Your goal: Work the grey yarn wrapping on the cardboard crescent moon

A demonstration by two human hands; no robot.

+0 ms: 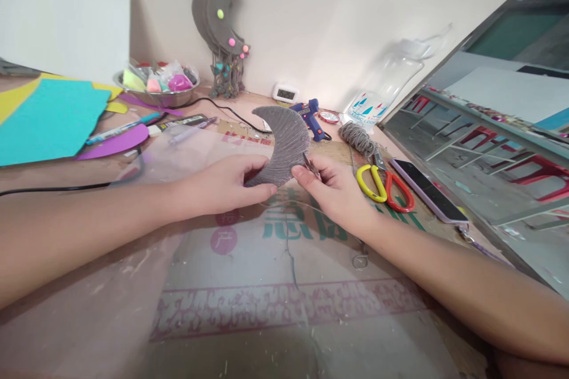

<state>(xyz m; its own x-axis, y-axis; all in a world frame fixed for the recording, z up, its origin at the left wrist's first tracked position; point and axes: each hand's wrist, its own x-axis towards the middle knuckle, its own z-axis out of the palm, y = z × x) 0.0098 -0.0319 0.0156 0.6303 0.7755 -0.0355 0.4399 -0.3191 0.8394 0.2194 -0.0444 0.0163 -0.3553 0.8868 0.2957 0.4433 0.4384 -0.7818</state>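
Note:
A crescent moon wound closely with grey yarn stands tilted above the table. Its lower end is gripped by my left hand, thumb in front and the other fingers bent behind. At the lower right edge of the crescent, my right hand is closed, thumb against the edge. A small dark pointed thing shows between its thumb and forefinger; its kind is unclear. A thin grey strand runs below the hands. To the right lie a grey yarn bundle and scissors with yellow and red handles.
A clear plastic sheet covers the table. Behind are a blue glue gun, a small clock, a glass jug and a decorated grey moon. A phone lies right; turquoise sheets and a metal bowl are left.

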